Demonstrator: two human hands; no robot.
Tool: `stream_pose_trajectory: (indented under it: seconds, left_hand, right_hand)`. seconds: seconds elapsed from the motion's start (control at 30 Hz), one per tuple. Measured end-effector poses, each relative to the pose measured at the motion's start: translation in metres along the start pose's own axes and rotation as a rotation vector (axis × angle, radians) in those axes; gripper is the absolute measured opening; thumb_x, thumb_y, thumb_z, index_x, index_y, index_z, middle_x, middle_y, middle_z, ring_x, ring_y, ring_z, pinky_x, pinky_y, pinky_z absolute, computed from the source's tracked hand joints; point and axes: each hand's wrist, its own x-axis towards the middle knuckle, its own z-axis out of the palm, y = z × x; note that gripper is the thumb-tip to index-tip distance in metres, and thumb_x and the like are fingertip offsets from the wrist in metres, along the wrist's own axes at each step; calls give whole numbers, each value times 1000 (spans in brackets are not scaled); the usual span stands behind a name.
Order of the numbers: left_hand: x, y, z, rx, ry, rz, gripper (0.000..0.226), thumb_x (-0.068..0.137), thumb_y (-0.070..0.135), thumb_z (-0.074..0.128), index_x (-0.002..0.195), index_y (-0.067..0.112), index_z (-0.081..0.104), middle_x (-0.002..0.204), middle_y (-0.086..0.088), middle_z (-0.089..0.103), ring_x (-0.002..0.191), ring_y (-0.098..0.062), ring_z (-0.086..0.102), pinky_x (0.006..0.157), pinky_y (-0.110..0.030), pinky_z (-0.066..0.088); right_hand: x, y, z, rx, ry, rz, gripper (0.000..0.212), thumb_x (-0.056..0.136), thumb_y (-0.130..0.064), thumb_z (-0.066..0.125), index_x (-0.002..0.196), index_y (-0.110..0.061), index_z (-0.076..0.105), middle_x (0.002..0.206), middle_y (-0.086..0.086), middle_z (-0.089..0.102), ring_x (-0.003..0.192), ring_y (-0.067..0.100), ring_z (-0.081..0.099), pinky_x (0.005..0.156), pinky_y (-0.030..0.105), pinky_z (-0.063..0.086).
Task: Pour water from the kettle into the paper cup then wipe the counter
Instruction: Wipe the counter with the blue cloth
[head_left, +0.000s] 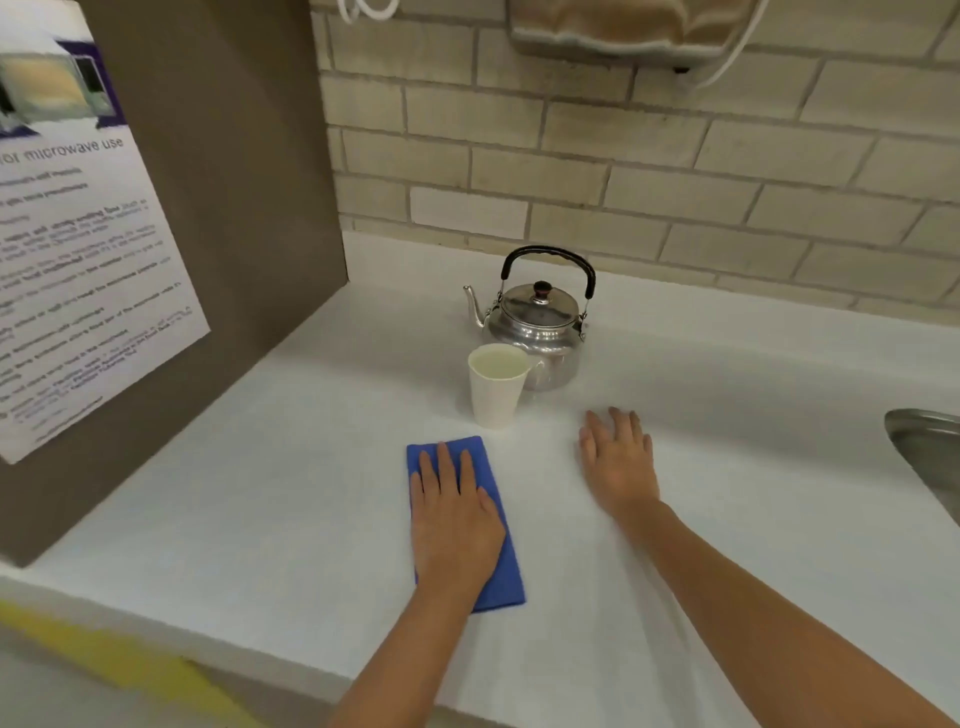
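A shiny metal kettle with a black handle stands upright on the white counter, its spout pointing left. Just in front of it a white paper cup stands upright with water inside. A folded blue cloth lies flat on the counter below the cup. My left hand lies palm down on the cloth, fingers flat and together. My right hand rests flat on the bare counter to the right of the cup, fingers spread, holding nothing.
A grey-brown panel with a printed microwave notice walls off the left. A brick wall runs behind the counter. The rim of a metal sink shows at the right edge. The counter's front edge runs along the bottom left.
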Motion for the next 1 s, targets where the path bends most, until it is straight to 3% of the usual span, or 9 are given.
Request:
stream_pose_trajectory:
  seconds: [0.1,0.2,0.3,0.4,0.5,0.6,0.8,0.93,1.0]
  left_hand:
    - [-3,-25,-10,-15,28,-139,54,97,28,18,147,10,8,158,-14,5,146,-30,2,120,-40,2]
    - [-3,-46,-19,-31,89,-319,53,98,26,22,146,7,12,157,-19,8,145,-35,6,120,-43,5]
    - [-7,-8,-9,-34,164,-397,53,96,23,24,143,-1,20,153,-26,19,141,-43,16,118,-49,10]
    - [-17,83,18,15,137,-272,54,94,24,25,143,0,21,152,-25,22,140,-43,19,117,-49,12]
    - [-27,162,42,-9,55,-60,58,94,31,13,146,5,10,156,-19,7,145,-38,5,119,-43,1]
    - [-30,156,40,-47,-101,38,81,74,43,-14,147,10,2,158,-15,-3,146,-30,-6,117,-38,-9]
    - [-6,106,23,28,-20,-105,58,98,33,17,147,7,3,158,-17,-1,146,-31,-2,120,-40,0]
    - [30,165,39,3,-44,-11,58,97,31,15,146,4,1,158,-18,0,146,-33,-2,121,-42,0]
    - [31,199,52,-13,-59,50,64,90,36,-1,146,5,1,158,-18,0,146,-33,-2,120,-41,-2]
  right_hand:
    - [-1,14,-7,27,-62,-93,47,99,-31,30,144,-17,29,153,13,23,143,32,11,116,45,15]
    - [-2,46,-20,-86,-89,-118,47,99,-34,26,145,-22,25,154,7,21,144,29,10,115,49,14]
    - [1,78,-32,-111,-132,-87,46,99,-35,24,144,-24,25,154,5,20,144,27,10,114,52,13]
    - [4,100,-40,-104,-163,-66,46,99,-35,24,144,-26,25,155,3,19,143,26,10,114,53,13]
    - [1,112,-41,-92,-188,-85,46,99,-35,24,144,-28,24,155,0,19,143,24,11,114,53,12]
    - [-1,116,-42,-85,-175,-112,45,99,-35,24,143,-28,25,155,-1,20,142,23,13,113,52,13]
    - [5,122,-46,-54,-176,-138,42,99,-35,23,141,-32,30,154,-1,22,142,23,13,113,52,12]
    - [10,126,-46,-64,-156,-146,44,98,-40,19,138,-34,36,153,0,27,142,22,17,112,52,16]
    - [11,127,-48,-68,-120,-161,63,86,-49,3,135,-35,40,150,1,32,140,23,23,109,52,21]
